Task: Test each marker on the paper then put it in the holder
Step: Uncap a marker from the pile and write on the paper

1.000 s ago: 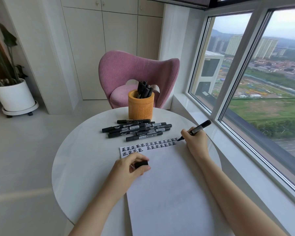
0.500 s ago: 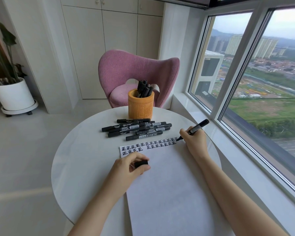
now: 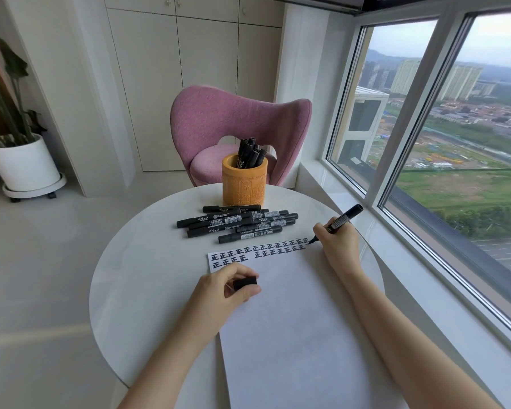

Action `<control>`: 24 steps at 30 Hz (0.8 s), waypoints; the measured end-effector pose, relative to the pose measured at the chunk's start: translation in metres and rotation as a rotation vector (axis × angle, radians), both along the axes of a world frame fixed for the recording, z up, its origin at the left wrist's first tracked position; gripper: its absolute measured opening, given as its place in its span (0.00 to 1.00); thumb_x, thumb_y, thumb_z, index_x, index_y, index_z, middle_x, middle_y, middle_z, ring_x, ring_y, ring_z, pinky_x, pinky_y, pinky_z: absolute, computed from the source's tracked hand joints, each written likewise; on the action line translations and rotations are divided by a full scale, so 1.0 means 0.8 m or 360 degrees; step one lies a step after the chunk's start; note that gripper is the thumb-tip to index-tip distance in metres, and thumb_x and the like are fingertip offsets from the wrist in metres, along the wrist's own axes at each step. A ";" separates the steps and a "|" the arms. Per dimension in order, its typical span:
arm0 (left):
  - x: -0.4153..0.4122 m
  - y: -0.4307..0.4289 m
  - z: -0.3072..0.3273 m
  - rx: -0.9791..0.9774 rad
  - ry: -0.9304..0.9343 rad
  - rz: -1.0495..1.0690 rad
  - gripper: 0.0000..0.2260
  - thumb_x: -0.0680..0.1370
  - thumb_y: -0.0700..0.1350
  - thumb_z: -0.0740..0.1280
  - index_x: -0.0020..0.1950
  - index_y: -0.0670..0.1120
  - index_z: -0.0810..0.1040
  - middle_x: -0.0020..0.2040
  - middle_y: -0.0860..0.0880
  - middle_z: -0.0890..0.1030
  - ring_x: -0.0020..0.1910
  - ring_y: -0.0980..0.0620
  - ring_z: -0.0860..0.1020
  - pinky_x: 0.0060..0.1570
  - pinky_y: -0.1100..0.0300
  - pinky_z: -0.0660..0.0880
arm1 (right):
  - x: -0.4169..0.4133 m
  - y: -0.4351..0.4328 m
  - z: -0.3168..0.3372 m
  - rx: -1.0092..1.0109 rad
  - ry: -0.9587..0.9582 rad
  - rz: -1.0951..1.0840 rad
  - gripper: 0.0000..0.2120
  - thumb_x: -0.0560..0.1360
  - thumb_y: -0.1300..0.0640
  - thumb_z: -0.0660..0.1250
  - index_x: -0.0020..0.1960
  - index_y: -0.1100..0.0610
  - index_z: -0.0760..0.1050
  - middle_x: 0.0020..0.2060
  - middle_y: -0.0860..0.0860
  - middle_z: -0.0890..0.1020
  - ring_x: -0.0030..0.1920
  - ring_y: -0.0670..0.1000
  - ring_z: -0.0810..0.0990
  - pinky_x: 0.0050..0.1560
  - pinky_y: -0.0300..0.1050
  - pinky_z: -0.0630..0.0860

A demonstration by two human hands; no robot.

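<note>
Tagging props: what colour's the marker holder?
The holder is orange-tan with carved relief; head view.

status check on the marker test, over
Right hand grips marker, tip at the written row on paper. Left hand holds its cap. Loose markers lie before holder, nothing blocking.

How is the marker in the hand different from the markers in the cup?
The held marker is gripped by the right hand; the holder markers stand in the holder, untouched. The held marker slants with its tip at the paper; the holder markers stand nearly upright. The held marker's tip is bare, its cap in the left hand; the holder markers show blunt ends. All are black.
</note>
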State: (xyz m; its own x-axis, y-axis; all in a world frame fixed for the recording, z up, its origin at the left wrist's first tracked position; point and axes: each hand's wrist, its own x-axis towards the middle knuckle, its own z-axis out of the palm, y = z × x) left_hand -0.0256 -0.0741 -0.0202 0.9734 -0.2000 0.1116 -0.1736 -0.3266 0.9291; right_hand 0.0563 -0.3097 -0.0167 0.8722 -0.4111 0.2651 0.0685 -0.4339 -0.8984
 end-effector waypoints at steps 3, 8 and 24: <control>0.000 0.000 -0.001 -0.0011 0.0007 -0.0004 0.06 0.71 0.43 0.74 0.43 0.53 0.81 0.40 0.55 0.83 0.34 0.58 0.79 0.40 0.71 0.73 | 0.000 -0.001 0.000 0.0044 0.0014 -0.0002 0.11 0.71 0.64 0.64 0.34 0.59 0.63 0.29 0.55 0.61 0.32 0.50 0.58 0.28 0.41 0.54; 0.001 0.000 -0.001 -0.0008 0.0013 0.0006 0.06 0.71 0.43 0.74 0.44 0.53 0.81 0.40 0.54 0.83 0.34 0.56 0.78 0.39 0.70 0.72 | -0.001 -0.002 0.001 0.0098 0.0034 0.0006 0.10 0.71 0.64 0.64 0.34 0.59 0.65 0.28 0.55 0.63 0.32 0.51 0.60 0.32 0.44 0.56; 0.000 0.000 0.001 -0.0005 0.0005 -0.0001 0.06 0.71 0.42 0.74 0.44 0.51 0.81 0.38 0.52 0.83 0.33 0.59 0.78 0.38 0.73 0.71 | -0.002 -0.001 0.002 0.0030 0.0011 0.0041 0.11 0.70 0.66 0.64 0.33 0.60 0.64 0.27 0.53 0.62 0.29 0.50 0.59 0.26 0.38 0.55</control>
